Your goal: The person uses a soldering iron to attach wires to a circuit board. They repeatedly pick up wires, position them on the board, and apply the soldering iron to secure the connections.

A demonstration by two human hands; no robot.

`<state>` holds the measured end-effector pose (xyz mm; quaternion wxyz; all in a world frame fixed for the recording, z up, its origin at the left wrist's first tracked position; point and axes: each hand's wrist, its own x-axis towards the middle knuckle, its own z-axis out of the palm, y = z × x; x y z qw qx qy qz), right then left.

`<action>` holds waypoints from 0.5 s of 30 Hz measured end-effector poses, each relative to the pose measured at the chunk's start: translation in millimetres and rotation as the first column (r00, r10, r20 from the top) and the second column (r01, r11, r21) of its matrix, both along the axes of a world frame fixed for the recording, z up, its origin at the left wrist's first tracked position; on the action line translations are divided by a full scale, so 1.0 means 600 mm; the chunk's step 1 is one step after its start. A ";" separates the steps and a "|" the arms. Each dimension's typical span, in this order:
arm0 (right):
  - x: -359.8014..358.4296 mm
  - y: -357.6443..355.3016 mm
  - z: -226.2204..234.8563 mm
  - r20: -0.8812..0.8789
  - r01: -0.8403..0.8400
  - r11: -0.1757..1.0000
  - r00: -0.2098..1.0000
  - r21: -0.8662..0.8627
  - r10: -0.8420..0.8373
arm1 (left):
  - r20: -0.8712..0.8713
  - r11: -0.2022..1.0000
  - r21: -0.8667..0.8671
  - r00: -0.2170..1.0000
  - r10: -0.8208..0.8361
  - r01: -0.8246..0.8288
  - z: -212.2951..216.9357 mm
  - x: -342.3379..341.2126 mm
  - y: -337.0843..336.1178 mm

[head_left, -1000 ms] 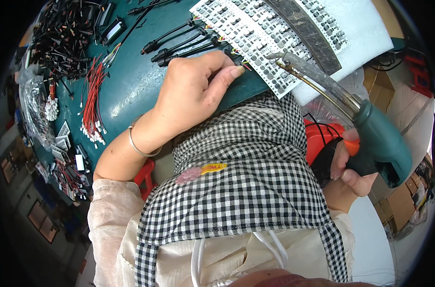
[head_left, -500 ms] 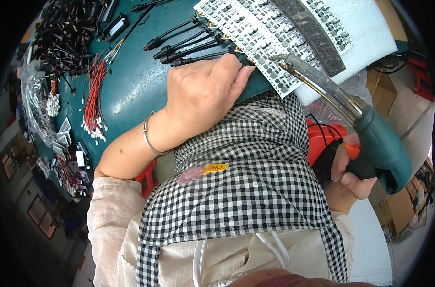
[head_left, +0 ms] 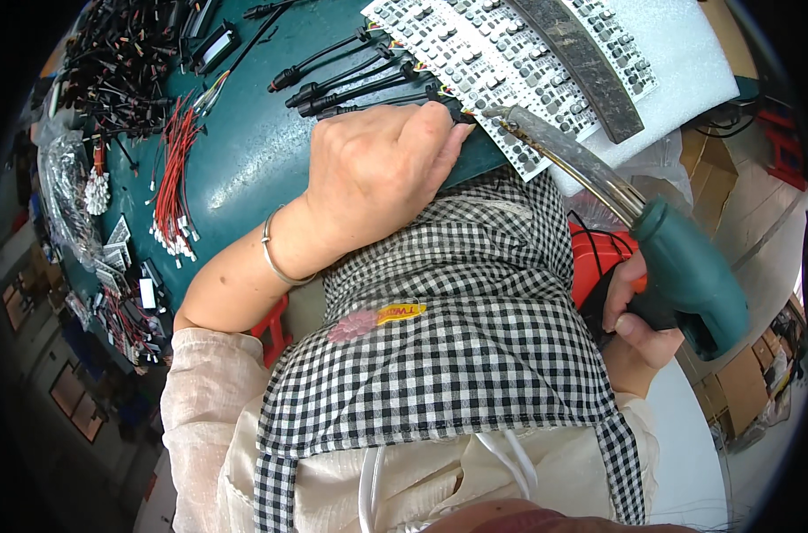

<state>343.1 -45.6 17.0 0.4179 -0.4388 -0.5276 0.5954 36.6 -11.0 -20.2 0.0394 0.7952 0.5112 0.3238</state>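
My left hand (head_left: 377, 160) is closed in a pinch at the near corner of a sheet of white circuit boards (head_left: 521, 158). A short dark bit of black cable (head_left: 460, 116) shows beyond its fingertips, and most of it is hidden. My right hand (head_left: 639, 324) grips a green soldering gun (head_left: 688, 266) by its handle, with a finger near the orange trigger. The gun's metal tip (head_left: 510, 120) points left, over the board edge close to my left fingertips. Whether it touches the board I cannot tell. Several black connector cables (head_left: 320, 64) are joined to the boards' left edge.
A dark curved bar (head_left: 590, 67) lies across the boards, which rest on white foam (head_left: 688, 71). Red wires with white plugs (head_left: 175, 178) lie on the green table (head_left: 244, 151). At the left are a heap of black cables (head_left: 111, 62) and plastic bags (head_left: 67, 195).
The soldering gun has moved left with my right hand, bringing its tip nearer my left fingertips. My left hand has barely shifted and keeps its pinch.
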 end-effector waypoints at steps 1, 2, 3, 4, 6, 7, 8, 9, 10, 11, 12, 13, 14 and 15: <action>0.005 -0.003 -0.006 0.022 0.013 1.000 1.000 0.016 -0.013 | 0.006 1.000 -0.001 1.000 -0.007 0.007 -0.001 -0.002 0.001; 0.004 -0.002 -0.006 0.023 -0.001 1.000 1.000 0.021 0.000 | 0.012 1.000 -0.002 1.000 -0.014 0.014 -0.002 -0.003 0.001; 0.005 -0.002 -0.009 0.020 -0.013 1.000 1.000 0.028 0.013 | 0.015 1.000 -0.002 1.000 -0.022 0.022 -0.003 -0.004 0.001; -0.001 0.003 -0.007 -0.004 -0.052 0.998 0.999 0.024 0.053 | 0.009 1.000 -0.004 1.000 -0.028 0.028 -0.003 -0.004 0.001; -0.017 0.007 0.003 -0.001 -0.057 0.998 0.998 0.005 0.057 | 0.001 0.999 -0.010 0.999 -0.037 0.037 0.001 -0.006 0.001; -0.028 0.007 0.011 0.025 -0.021 1.000 0.999 -0.010 0.021 | 0.001 0.999 -0.007 0.999 -0.039 0.039 0.000 -0.007 0.001; -0.028 0.007 0.012 0.046 -0.019 1.000 0.999 -0.020 0.020 | 0.000 0.999 -0.005 0.999 -0.041 0.041 -0.001 -0.008 0.001; -0.027 0.003 0.014 0.067 -0.009 1.000 0.998 -0.027 0.010 | -0.002 0.999 0.002 0.999 -0.052 0.052 -0.001 -0.009 0.002; -0.016 0.001 0.009 0.082 -0.031 0.999 0.996 -0.030 0.034 | -0.004 0.998 0.002 0.998 -0.060 0.060 0.000 -0.008 0.003; -0.015 -0.002 0.009 0.082 -0.020 0.999 0.996 -0.037 0.023 | -0.005 0.998 0.002 0.998 -0.068 0.068 0.001 -0.008 0.004; -0.015 0.000 0.010 0.083 -0.020 0.999 0.996 -0.049 0.024 | -0.005 0.998 -0.003 0.998 -0.066 0.066 0.001 -0.009 0.004; -0.026 0.002 0.016 0.071 0.014 0.998 0.997 -0.064 -0.010 | -0.006 0.998 -0.008 0.998 -0.061 0.061 0.001 -0.010 0.003; -0.028 0.003 0.017 0.075 0.023 0.997 0.997 -0.074 -0.017 | -0.007 0.998 -0.012 0.998 -0.058 0.058 0.000 -0.011 0.002; -0.029 0.002 0.017 0.077 0.034 0.996 0.997 -0.079 -0.028 | -0.010 0.998 -0.013 0.998 -0.058 0.058 0.000 -0.012 0.002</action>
